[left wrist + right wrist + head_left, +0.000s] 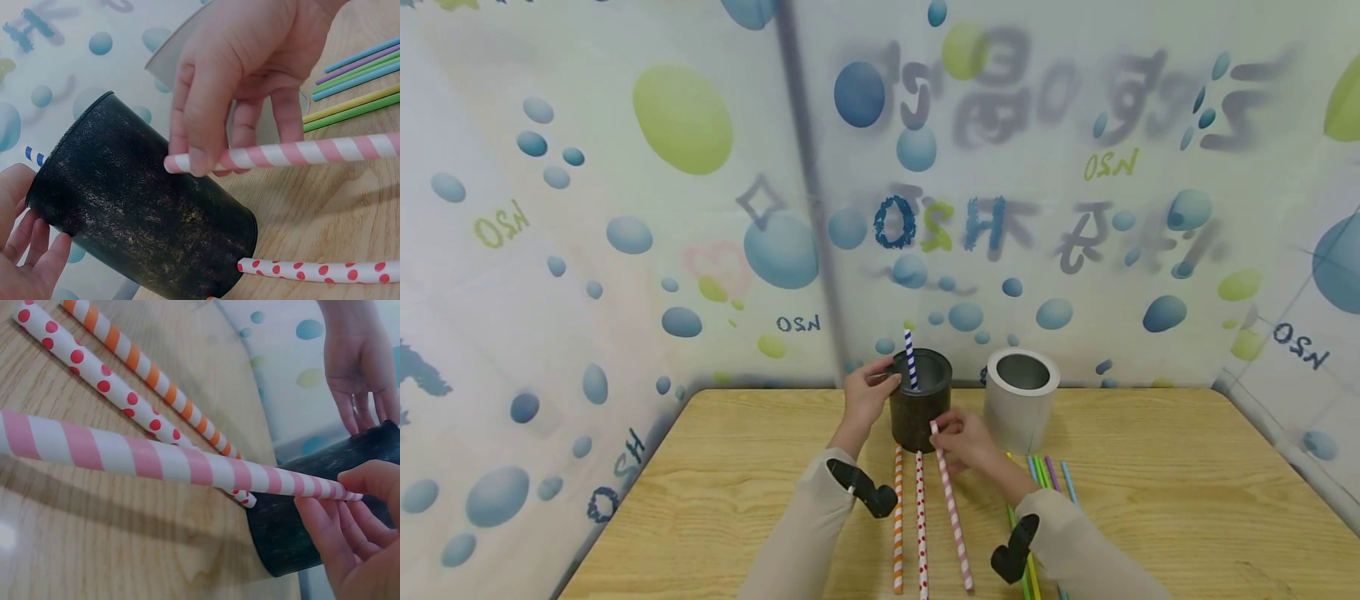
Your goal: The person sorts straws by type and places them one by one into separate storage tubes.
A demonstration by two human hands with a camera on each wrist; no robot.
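My left hand [867,393] grips the left side of a black cylindrical container [917,421] near its rim. A blue-and-white striped paper straw [910,358] stands inside, its top above the rim. With thumb and fingers, my right hand [964,442] pinches the far end of a pink-and-white striped paper straw [150,456]. That end is raised in front of the black container, and the straw slants down toward me. Beside it on the table lie a red-dotted white straw [921,525] and an orange-and-white striped straw [898,533], their far ends close to the container's base.
A white cylindrical container [1018,412] stands right of the black one. Several plain straws in green, yellow, blue and purple [1052,473] lie on the wooden table [737,467], partly under my right forearm. Behind the table hangs a printed backdrop [700,208].
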